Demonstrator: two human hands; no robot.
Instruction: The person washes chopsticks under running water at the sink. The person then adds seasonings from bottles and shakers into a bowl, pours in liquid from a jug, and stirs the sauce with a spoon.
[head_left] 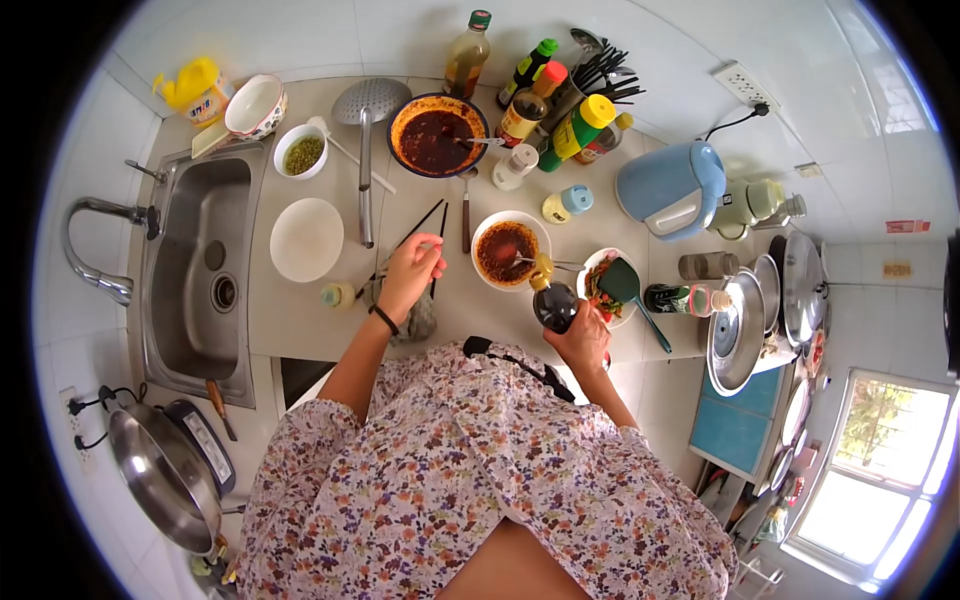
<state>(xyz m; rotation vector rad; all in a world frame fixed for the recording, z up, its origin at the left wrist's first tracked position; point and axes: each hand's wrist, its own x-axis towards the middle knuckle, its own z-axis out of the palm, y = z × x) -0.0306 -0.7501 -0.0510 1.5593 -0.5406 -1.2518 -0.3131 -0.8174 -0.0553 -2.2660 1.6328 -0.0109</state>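
Note:
My right hand [584, 343] is wrapped round a dark bottle [556, 306] with a yellow top. The bottle's top points at the near right rim of a white bowl [508, 250] of reddish-brown sauce, which has a metal utensil in it. No stream of liquid can be made out. Left of that bowl, my left hand [412, 268] is raised over the counter with its fingers curled together; whatever they may hold is hidden. Dark chopsticks [443, 222] lie just behind it, and a crumpled clear plastic bag [418, 318] is beside the wrist.
A blue-rimmed bowl [398, 110] of red sauce, a skimmer [366, 170], seasoning bottles [520, 112] and a blue kettle [668, 185] stand farther back. An empty white bowl [306, 240] and the sink [180, 290] are left. A plate of chopped peppers [592, 285] with a green spatula [622, 282] is right.

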